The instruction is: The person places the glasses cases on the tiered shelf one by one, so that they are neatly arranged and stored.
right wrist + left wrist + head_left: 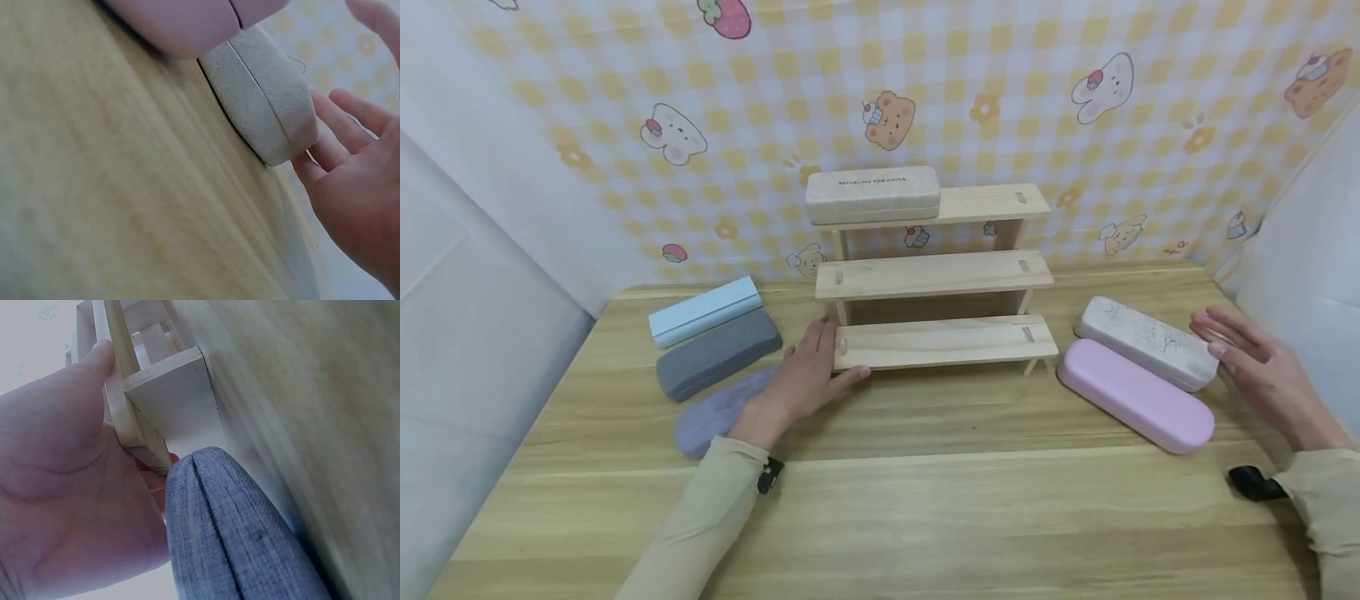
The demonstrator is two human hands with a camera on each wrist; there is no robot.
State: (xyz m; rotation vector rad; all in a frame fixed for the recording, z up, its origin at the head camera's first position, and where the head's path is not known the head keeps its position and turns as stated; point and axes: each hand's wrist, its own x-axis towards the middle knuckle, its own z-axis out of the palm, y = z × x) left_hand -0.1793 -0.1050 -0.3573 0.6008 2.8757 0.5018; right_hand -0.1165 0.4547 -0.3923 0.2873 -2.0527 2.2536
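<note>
Tiered wooden shelving (pixel 934 273) stood at the centre of the frame on a wood-grain table (pixel 925 508), its long axis running left to right, the right end sitting slightly higher in the picture, and its three steps descending toward the bottom of the frame. At the left end of its lowest board the left hand (pixel 808 367) gripped the wood, thumb along the front edge and fingers round the end. Near the right edge of the frame the right hand (pixel 1266 371) was spread, fingertips against the lower-right end of a whitish case (pixel 1150 343). That case's long axis slanted from upper left to lower right. Close alongside, lower in the frame, a pink case (pixel 1135 396) lay at almost the same slant. Left of centre, a lavender case (pixel 715 417), partly hidden by the left hand, a dark grey case (pixel 718 354) and a light blue case (pixel 706 312) all slanted up toward the right. A beige case (pixel 874 204) lay lengthwise on the left part of the top shelf; its lettering (pixel 872 181) showed only in the head view. The left wrist view alone showed a dark seam on a fabric-textured case (pixel 240 519); which of those at left it was, I could not tell. In the head view the right thumb seemed to meet the whitish case; the right wrist view showed it apart.
</note>
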